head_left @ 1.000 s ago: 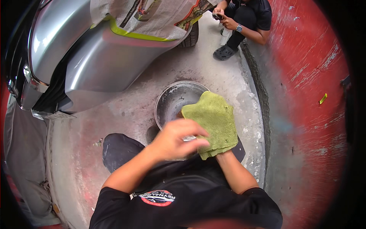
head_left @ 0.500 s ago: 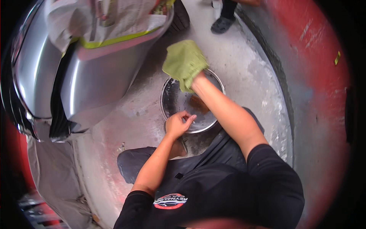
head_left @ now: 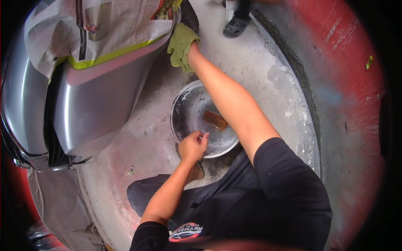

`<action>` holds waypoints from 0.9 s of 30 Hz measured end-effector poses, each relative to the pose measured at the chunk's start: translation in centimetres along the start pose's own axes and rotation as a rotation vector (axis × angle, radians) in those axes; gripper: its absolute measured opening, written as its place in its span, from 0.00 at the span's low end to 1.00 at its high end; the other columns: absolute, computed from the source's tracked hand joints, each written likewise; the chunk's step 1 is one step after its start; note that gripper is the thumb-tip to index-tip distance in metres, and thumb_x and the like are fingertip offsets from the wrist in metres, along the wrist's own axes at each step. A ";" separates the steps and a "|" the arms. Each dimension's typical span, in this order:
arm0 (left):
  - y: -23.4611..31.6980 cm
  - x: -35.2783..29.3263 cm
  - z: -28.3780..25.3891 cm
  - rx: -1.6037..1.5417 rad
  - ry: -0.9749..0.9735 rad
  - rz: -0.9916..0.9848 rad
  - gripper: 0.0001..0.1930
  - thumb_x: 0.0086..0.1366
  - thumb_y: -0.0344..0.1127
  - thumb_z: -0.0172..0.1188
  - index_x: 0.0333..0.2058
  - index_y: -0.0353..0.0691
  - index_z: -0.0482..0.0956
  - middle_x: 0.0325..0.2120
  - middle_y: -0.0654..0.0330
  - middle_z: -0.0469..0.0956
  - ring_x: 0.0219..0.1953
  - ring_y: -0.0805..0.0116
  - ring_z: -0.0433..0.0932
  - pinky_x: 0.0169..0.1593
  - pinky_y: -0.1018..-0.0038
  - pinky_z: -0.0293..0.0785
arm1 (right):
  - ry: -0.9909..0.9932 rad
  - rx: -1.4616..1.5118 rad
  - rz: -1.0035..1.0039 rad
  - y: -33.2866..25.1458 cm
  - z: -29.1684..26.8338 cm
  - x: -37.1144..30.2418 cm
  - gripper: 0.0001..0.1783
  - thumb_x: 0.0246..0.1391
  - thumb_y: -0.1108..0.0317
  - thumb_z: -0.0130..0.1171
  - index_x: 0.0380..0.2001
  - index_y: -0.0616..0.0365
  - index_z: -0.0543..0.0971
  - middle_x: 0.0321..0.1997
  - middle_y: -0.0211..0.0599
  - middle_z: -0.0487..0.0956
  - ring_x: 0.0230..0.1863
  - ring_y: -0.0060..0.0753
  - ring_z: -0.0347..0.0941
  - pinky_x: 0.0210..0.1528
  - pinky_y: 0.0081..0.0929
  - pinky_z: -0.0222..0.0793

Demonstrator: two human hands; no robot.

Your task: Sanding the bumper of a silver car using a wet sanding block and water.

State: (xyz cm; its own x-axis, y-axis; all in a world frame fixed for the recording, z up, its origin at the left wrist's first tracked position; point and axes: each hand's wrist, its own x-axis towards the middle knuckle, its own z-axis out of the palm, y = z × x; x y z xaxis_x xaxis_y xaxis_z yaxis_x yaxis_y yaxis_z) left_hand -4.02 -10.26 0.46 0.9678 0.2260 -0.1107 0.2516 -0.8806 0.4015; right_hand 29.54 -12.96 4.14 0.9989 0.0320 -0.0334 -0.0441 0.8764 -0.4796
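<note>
My right hand [head_left: 193, 52] is stretched far forward, mostly wrapped in a green cloth [head_left: 181, 45], beside the silver car bumper [head_left: 98, 104]. My left hand [head_left: 193, 147] hangs at the near-left rim of a round metal basin [head_left: 171, 116]. Its fingers are curled in with the thumb close by; what they hold, if anything, is hidden. Inside the basin, shallow liquid surrounds a brown rectangular block [head_left: 214, 120], partly covered by my right forearm.
Newspaper [head_left: 121, 29] edged with yellow-green tape covers the upper bumper. A dark tyre [head_left: 189, 16] shows behind it. Another person's foot in a dark clog [head_left: 235, 26] stands at the far side. A red and grey wall [head_left: 331, 100] curves along the right; grey sheeting [head_left: 63, 201] lies lower left.
My right hand has swung forward and left with the cloth, from above the basin to beside the bumper's far end. The brown block shows more fully. My left hand stays by the rim.
</note>
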 end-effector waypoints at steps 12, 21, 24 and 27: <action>0.9 0.3 0.4 -0.046 0.012 0.021 0.14 0.58 0.49 0.62 0.26 0.44 0.81 0.15 0.60 0.77 0.20 0.59 0.77 0.26 0.66 0.71 | -0.148 0.133 -0.006 -0.5 -2.1 5.2 0.15 0.62 0.51 0.49 0.42 0.49 0.75 0.32 0.29 0.76 0.26 0.33 0.72 0.26 0.34 0.70; 1.2 0.2 0.6 -0.037 -0.008 0.007 0.15 0.58 0.51 0.61 0.26 0.45 0.81 0.16 0.60 0.77 0.22 0.55 0.78 0.27 0.62 0.71 | 0.000 0.206 0.136 1.2 -1.0 0.4 0.14 0.62 0.52 0.47 0.40 0.48 0.74 0.29 0.32 0.76 0.24 0.39 0.73 0.21 0.38 0.69; 1.1 0.1 0.6 -0.027 -0.018 -0.016 0.15 0.57 0.50 0.62 0.26 0.44 0.82 0.16 0.60 0.78 0.22 0.58 0.79 0.28 0.65 0.72 | -0.042 0.141 0.184 0.4 0.5 -1.8 0.14 0.63 0.53 0.47 0.40 0.48 0.74 0.30 0.32 0.76 0.26 0.39 0.74 0.24 0.37 0.70; 0.8 0.2 0.4 -0.015 -0.030 0.005 0.15 0.57 0.50 0.62 0.27 0.44 0.82 0.17 0.59 0.78 0.22 0.57 0.79 0.28 0.64 0.72 | -0.073 0.072 0.238 -0.3 1.6 -4.6 0.13 0.63 0.54 0.46 0.40 0.49 0.74 0.31 0.33 0.76 0.28 0.40 0.74 0.26 0.37 0.71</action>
State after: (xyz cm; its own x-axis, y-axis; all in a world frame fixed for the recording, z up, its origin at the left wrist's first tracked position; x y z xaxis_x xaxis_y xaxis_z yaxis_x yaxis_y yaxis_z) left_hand -3.65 -11.09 0.41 0.9685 0.2083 -0.1361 0.2467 -0.8755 0.4155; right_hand 24.99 -12.62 5.81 0.9589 0.2740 -0.0733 -0.2798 0.8718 -0.4022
